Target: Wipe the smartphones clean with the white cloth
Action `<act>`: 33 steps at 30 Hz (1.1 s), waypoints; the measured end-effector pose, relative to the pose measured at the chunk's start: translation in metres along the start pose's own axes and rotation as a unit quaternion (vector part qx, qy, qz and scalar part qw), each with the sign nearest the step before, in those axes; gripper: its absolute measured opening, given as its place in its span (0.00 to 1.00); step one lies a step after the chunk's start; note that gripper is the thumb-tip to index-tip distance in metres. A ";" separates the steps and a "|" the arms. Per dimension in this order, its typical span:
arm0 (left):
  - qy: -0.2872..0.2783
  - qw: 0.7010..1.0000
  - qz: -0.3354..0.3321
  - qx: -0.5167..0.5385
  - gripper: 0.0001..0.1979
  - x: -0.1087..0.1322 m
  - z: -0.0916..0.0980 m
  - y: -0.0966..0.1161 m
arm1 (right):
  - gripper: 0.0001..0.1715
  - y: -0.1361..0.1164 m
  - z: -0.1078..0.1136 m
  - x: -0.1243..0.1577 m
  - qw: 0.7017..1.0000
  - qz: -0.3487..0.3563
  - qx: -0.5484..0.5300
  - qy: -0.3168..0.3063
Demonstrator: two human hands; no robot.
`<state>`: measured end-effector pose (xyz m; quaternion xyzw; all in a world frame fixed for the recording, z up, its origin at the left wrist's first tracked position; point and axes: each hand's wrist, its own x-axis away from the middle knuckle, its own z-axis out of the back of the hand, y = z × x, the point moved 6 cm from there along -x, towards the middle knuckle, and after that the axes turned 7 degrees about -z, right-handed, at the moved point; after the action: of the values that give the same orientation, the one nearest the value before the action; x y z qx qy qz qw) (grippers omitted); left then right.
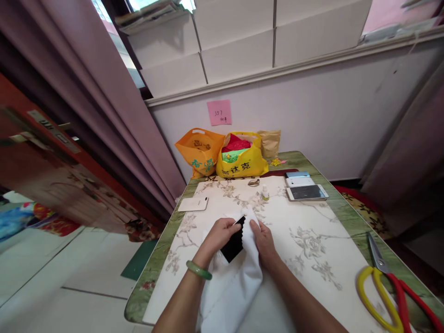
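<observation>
Near the middle of the table my left hand [222, 236], with a green bangle [199, 270] on its wrist, is closed on a phone [233, 247]. Its dark face is turned up and tilted, thumb along the upper edge. A white cloth [236, 296] with a zigzag-cut edge covers the phone's right side and hangs down toward me. My right hand [264, 238] pinches that cloth close to the phone's upper right. Beyond the hands stands a small clear bottle [265, 192] with a white cap. The fingers under the phone and cloth are hidden.
A white phone [193, 204] lies at left, several stacked phones [307, 192] at right. Large scissors [381, 273] with yellow and red handles rest at the right edge. Behind stand an orange bag [201, 148], a stuffed yellow bag [243, 166] and a brown pouch [269, 143]. Glasses [253, 182] lie before them.
</observation>
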<state>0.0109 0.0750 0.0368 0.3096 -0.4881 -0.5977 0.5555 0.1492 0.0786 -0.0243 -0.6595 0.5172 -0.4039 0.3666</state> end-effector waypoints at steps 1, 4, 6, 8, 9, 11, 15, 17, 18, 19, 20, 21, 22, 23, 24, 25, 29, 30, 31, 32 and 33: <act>0.020 1.000 0.005 0.019 0.17 -0.001 0.000 -0.003 | 0.21 -0.002 -0.001 0.001 1.000 0.002 0.001 0.002; 0.062 0.997 0.001 0.049 0.18 -0.004 -0.002 -0.008 | 0.21 -0.004 -0.001 0.004 1.000 -0.007 -0.003 0.010; 0.092 0.993 -0.010 0.068 0.18 -0.005 -0.005 -0.009 | 0.22 -0.004 0.000 0.004 1.000 -0.013 -0.003 0.016; 0.135 0.988 -0.024 0.076 0.19 -0.007 -0.007 -0.008 | 0.23 -0.004 0.001 0.004 0.999 0.001 0.022 0.028; 0.163 0.983 -0.033 0.074 0.19 -0.007 -0.008 -0.007 | 0.24 -0.005 0.002 0.005 0.998 0.014 0.043 0.036; 0.226 0.970 -0.052 0.074 0.19 -0.007 -0.010 -0.004 | 0.23 -0.007 0.001 0.006 0.994 0.045 0.089 0.042; 0.344 0.927 -0.071 0.133 0.19 -0.011 -0.010 -0.001 | 0.21 -0.012 -0.010 0.011 0.983 0.088 0.159 -0.001; 0.381 0.907 -0.078 0.162 0.20 -0.014 -0.008 0.001 | 0.19 -0.013 -0.014 0.013 0.980 0.093 0.174 -0.017; 0.396 0.899 -0.081 0.170 0.21 -0.015 -0.006 0.002 | 0.18 -0.014 -0.015 0.014 0.980 0.092 0.176 -0.022; 0.408 0.892 -0.084 0.173 0.21 -0.015 -0.003 0.003 | 0.18 -0.014 -0.016 0.015 0.980 0.090 0.174 -0.026; 0.416 0.889 -0.084 0.172 0.22 -0.015 -0.001 0.004 | 0.18 -0.014 -0.017 0.015 0.981 0.086 0.169 -0.030; 0.418 0.889 -0.085 0.168 0.22 -0.015 0.001 0.005 | 0.18 -0.014 -0.017 0.015 0.983 0.080 0.163 -0.033; 0.413 0.892 -0.085 0.164 0.22 -0.015 0.002 0.006 | 0.18 -0.013 -0.017 0.015 0.984 0.075 0.155 -0.035; 0.403 0.897 -0.087 0.159 0.22 -0.014 0.003 0.007 | 0.19 -0.013 -0.017 0.015 0.986 0.067 0.146 -0.035; 0.389 0.904 -0.089 0.154 0.21 -0.014 0.004 0.008 | 0.19 -0.013 -0.017 0.014 0.989 0.058 0.134 -0.036; 0.372 0.911 -0.091 0.149 0.21 -0.013 0.003 0.009 | 0.20 -0.012 -0.017 0.014 0.991 0.050 0.120 -0.036; 0.262 0.954 -0.099 0.104 0.18 -0.008 -0.008 0.013 | 0.22 -0.008 -0.012 0.010 0.998 0.020 0.063 -0.023; 0.237 0.963 -0.100 0.082 0.18 -0.006 -0.011 0.013 | 0.22 -0.006 -0.009 0.009 0.999 0.011 0.050 -0.013; 0.218 0.969 -0.100 0.058 0.19 -0.003 -0.014 0.014 | 0.22 -0.004 -0.007 0.007 0.999 -0.002 0.032 -0.002; 0.203 0.974 -0.097 0.031 0.19 0.000 -0.017 0.014 | 0.22 -0.001 -0.004 0.005 1.000 -0.018 0.008 0.009; 0.193 0.977 -0.092 0.005 0.19 0.002 -0.019 0.014 | 0.23 0.003 -0.001 0.003 0.999 -0.035 -0.022 0.021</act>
<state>0.0326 0.0694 0.0440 0.4658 -0.3437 -0.5730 0.5802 0.1476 0.0749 -0.0257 -0.6765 0.5101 -0.4190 0.3266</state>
